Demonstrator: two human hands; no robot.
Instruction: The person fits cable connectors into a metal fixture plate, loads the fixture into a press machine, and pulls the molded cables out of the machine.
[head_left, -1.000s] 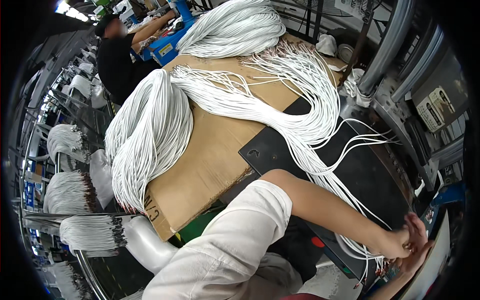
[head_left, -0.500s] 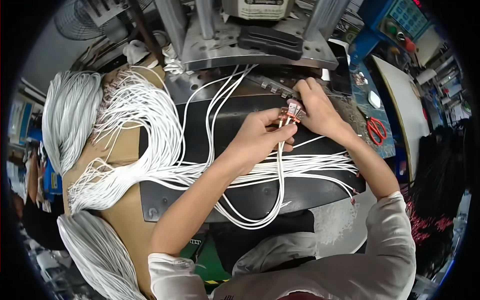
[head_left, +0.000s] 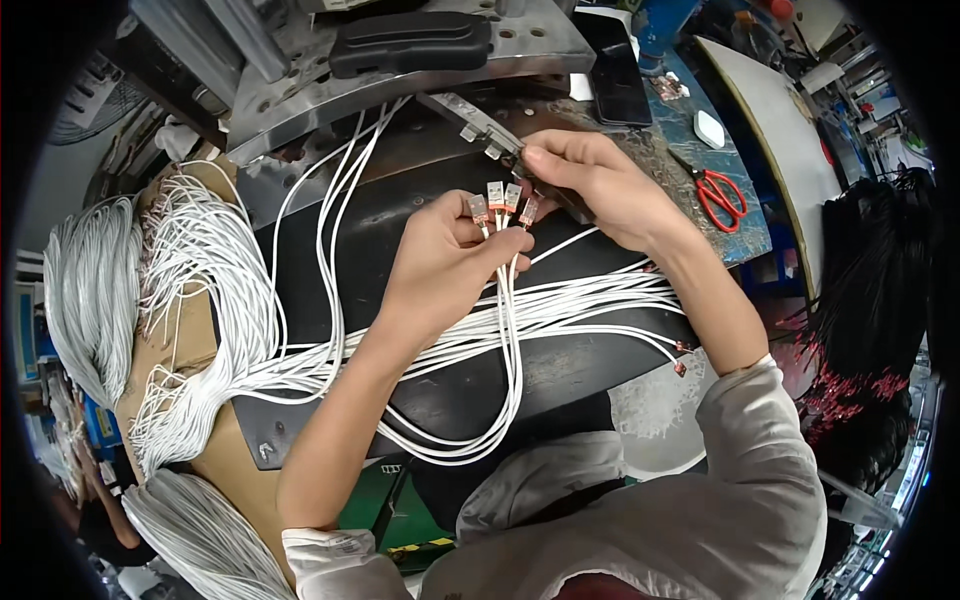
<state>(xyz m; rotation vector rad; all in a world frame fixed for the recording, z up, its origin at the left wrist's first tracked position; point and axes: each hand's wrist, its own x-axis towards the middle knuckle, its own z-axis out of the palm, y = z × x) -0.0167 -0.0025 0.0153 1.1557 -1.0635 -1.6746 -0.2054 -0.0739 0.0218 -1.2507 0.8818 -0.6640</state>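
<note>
Several white cables [head_left: 513, 350] are pinched in my left hand [head_left: 440, 270]. Their small metal-and-orange end connectors [head_left: 497, 194] fan out above its thumb and fingers, and the cables loop down toward the table's front edge. My right hand [head_left: 610, 190] has its thumb and fingers closed on a long notched metal bar [head_left: 468, 115] with small blocks along its side. The bar slants down to the right, its near end partly hidden behind that hand. The connectors are close to the bar, just left of my right fingers; whether any touch it is hard to tell.
More white cables [head_left: 590, 300] cross the black work surface [head_left: 300, 425]. Large cable bundles [head_left: 95, 300] lie at the left on cardboard. A metal press base [head_left: 540, 45] stands at the back. Red-handled scissors [head_left: 720, 200] and a black phone [head_left: 617, 75] lie to the right.
The view has shifted, so the bench sits further left. My right hand now grips the metal bar, which slants more steeply. The connectors in my left hand have spread apart.
</note>
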